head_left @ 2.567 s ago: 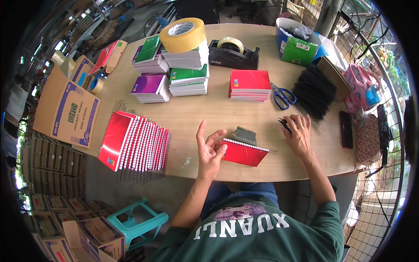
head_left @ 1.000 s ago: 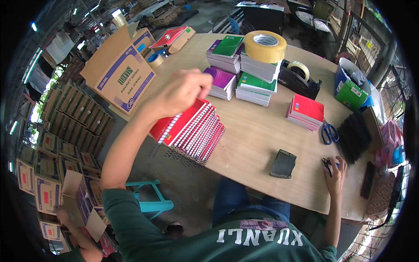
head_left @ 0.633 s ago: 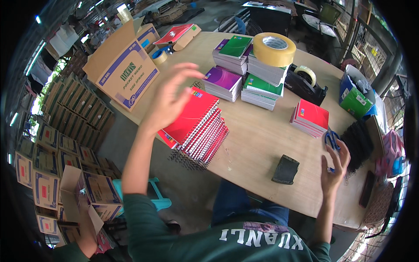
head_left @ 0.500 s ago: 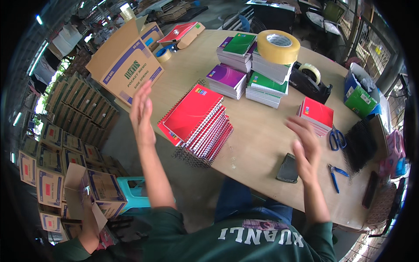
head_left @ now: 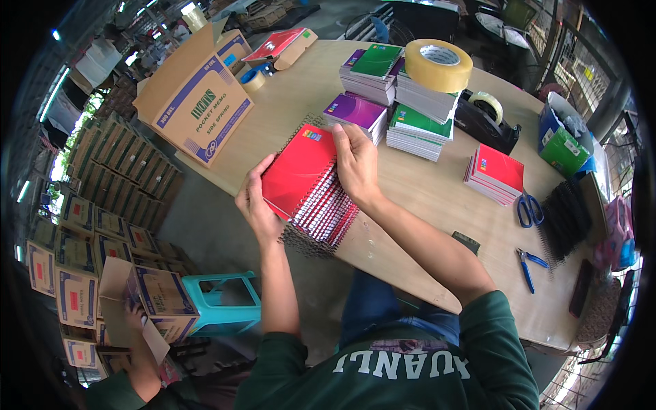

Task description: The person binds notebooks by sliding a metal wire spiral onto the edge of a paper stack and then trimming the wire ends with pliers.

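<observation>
A stack of red spiral notebooks stands at the table's near left edge, its coil bindings showing along the side. My left hand grips the stack's left side, with the fingers curled at the cover's edge. Across the stack's far right corner, my right hand is closed, thumb near the top cover; some fingertips are hidden. Black spiral coils stick out beneath the stack. Beyond my right hand are piles of purple notebooks and green notebooks.
A tape roll tops one pile. To the right are red notebooks, scissors, pliers, a tape dispenser and a dark block. An open carton stands left; another person's arm reaches into a box.
Both hands, raised and apart before, have come in onto the red notebook stack. My right arm has swung left across the table, now partly covering the dark block.
</observation>
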{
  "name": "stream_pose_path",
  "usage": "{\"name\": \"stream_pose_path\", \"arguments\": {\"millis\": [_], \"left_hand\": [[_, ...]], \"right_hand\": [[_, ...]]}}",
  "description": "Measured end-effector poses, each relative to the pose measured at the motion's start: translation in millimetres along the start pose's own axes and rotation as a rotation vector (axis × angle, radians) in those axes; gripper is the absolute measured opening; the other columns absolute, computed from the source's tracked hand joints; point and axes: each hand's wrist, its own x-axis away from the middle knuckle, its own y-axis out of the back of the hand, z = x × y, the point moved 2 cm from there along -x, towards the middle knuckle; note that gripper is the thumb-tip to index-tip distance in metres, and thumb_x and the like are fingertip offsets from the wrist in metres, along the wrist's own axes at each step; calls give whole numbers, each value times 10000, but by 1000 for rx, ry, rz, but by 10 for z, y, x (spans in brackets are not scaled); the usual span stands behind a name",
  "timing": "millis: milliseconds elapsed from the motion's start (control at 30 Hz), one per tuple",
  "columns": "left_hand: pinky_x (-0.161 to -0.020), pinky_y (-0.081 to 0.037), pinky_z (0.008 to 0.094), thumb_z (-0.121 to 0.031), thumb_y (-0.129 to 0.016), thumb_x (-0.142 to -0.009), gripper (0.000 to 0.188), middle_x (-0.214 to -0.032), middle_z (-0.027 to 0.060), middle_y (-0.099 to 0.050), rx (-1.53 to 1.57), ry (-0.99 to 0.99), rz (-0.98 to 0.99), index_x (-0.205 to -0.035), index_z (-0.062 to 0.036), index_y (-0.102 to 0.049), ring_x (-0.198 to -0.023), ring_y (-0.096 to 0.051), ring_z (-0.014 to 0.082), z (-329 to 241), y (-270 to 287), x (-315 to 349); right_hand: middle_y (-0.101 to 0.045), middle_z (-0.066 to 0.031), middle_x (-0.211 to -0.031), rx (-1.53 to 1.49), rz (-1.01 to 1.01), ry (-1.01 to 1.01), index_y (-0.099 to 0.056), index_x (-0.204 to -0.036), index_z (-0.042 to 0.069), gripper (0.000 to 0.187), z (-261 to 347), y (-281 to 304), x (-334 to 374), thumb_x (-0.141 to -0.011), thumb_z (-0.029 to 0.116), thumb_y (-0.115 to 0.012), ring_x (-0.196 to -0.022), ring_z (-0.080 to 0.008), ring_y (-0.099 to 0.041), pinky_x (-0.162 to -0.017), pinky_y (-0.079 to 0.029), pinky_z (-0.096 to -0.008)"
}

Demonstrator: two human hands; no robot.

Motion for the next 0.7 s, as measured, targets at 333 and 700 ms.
{"name": "stream_pose_path", "arguments": {"millis": [333,700], "left_hand": [[-975,-493,495,-356,-461,-1024,483,-1349,227,-550,258,-715,438,-1271,49,-553,-1169,-585,329,-721,-481,1138],[-846,-549,463,-362,-852,-779,498,-922,248,-720,-637,107,796,-1031,31,-678,-952,-700,390,1377,-3994,563]], "right_hand": [[-521,-198,-1326,1212,435,1,-406,-1534,190,840,-49,2569,1711,-809,367,-791,-1247,-364,-510,-1049,-412,-485],[-633,-146,-909,893,-56,306,-689,-1243,103,359,-801,2601,981,-890,164,-717,-884,-326,-592,-812,-495,-440]]}}
